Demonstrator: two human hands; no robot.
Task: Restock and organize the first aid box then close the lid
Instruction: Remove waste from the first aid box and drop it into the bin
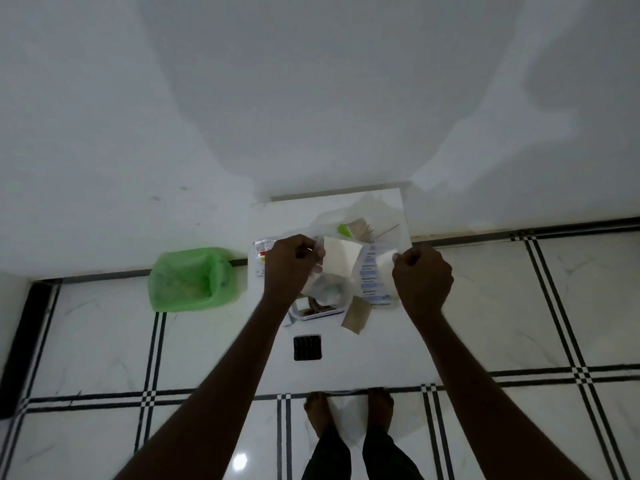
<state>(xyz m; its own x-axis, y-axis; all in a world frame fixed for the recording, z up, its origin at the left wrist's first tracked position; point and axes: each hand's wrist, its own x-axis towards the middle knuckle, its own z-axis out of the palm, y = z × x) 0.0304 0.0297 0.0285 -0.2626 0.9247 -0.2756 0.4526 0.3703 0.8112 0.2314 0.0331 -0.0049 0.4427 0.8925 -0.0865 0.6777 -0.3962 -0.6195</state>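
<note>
Both my hands are raised over a small white table (367,344). My left hand (291,268) pinches the edge of a cream square dressing (341,256), which hangs tilted in the air. My right hand (420,277) is closed on a small white paper piece (386,261). Below the hands sits the open white first aid box (322,311), with a clear plastic bag (327,289) and dark items inside. A strip of white-and-blue antiseptic sachets (370,275) lies to its right. A tan pad (356,315) rests by the box.
A bundle of wooden sticks with a green cap (356,228) lies at the table's back. A printed packet (261,254) lies at left. A green-lined bin (188,280) stands on the floor by the wall. A dark floor drain (307,347) shows below; my bare feet (346,410) stand at the table's near edge.
</note>
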